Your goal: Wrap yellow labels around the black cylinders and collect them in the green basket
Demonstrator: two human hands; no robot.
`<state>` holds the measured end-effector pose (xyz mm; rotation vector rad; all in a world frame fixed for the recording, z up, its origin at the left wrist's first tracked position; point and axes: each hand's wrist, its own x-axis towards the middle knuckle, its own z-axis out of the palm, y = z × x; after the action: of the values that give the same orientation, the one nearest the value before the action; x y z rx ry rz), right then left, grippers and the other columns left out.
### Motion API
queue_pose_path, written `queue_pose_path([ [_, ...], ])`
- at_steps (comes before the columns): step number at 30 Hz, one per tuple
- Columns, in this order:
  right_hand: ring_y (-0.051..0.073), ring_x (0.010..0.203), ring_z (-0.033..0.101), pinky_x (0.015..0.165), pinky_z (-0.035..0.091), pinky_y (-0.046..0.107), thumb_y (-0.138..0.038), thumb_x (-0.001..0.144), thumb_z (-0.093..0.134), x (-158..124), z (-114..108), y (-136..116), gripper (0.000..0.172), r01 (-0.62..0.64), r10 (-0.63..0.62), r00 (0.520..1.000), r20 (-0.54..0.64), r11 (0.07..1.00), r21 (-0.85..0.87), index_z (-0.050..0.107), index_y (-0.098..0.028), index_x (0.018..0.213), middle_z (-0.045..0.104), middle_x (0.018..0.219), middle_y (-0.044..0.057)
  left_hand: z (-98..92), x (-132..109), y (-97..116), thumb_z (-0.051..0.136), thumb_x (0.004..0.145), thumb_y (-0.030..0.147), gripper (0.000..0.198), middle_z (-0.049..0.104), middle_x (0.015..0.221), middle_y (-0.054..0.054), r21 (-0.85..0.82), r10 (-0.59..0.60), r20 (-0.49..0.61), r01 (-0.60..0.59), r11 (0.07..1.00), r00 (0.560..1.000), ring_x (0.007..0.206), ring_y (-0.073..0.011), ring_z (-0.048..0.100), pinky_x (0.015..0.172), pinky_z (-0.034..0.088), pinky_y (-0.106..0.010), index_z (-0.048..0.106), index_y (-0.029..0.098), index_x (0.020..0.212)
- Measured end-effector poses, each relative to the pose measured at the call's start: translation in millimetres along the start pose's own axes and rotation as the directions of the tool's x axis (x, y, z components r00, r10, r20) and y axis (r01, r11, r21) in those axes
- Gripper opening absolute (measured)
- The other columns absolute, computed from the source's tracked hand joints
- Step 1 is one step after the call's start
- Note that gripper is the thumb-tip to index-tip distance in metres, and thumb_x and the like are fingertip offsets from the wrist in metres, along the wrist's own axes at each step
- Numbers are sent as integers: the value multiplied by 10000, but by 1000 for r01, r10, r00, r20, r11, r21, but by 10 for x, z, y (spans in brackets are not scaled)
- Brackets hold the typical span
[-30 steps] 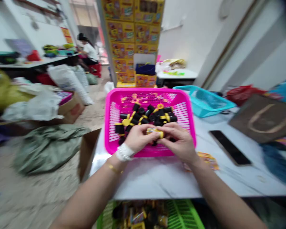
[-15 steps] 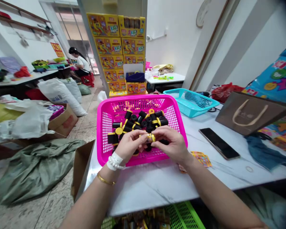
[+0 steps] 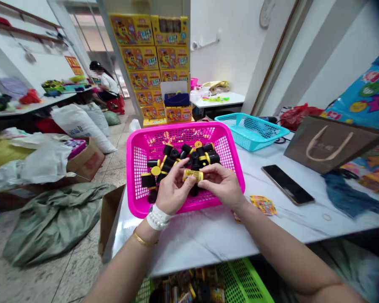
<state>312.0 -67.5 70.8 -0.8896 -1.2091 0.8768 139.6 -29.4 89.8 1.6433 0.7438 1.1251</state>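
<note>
My left hand (image 3: 175, 188) and my right hand (image 3: 221, 184) hold a small cylinder wrapped in a gold-yellow label (image 3: 193, 175) between their fingertips, just above a bright pink plastic basket (image 3: 183, 128). Inside the basket lies a heap of black cylinders with yellow bands and caps (image 3: 186, 158). Both hands hide the near part of the heap. A bead bracelet and a white band circle my left wrist, with a gold bangle below them. The basket stands on a white marble table (image 3: 189, 248).
A teal basket (image 3: 251, 131), a phone (image 3: 287, 184), a small printed card (image 3: 263, 205) and a brown paper bag (image 3: 322, 143) lie to the right. A green crate (image 3: 240, 280) sits below the table. A seated person (image 3: 104, 82) works far back, beyond sacks and cardboard boxes.
The blur from a second ago has gone and the view has shifted slightly. The wrapped cylinder now shows more of its gold label between my fingertips, and my hands have moved a little apart.
</note>
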Motion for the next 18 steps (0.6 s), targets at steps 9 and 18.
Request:
queue_pose_path([
  [9,189,929,669,758,614,319,-176,741,791,-16,-56,45,301,356,-335,934,121,875,-327,695,-241,1020,642,1025,57,-113,79,5,675,798,533,407,544,534,48,-168,-284,133,304,938,950,357,-43,408,381,332,-178,591,138,854],
  [18,167,736,727,707,645,309,-269,704,828,-38,5,67,280,63,-65,998,-3,985,-158,707,-196,946,744,836,24,-124,107,-8,772,742,385,357,629,720,11,-193,-113,156,143,971,981,500,-56,499,483,435,-190,649,138,968],
])
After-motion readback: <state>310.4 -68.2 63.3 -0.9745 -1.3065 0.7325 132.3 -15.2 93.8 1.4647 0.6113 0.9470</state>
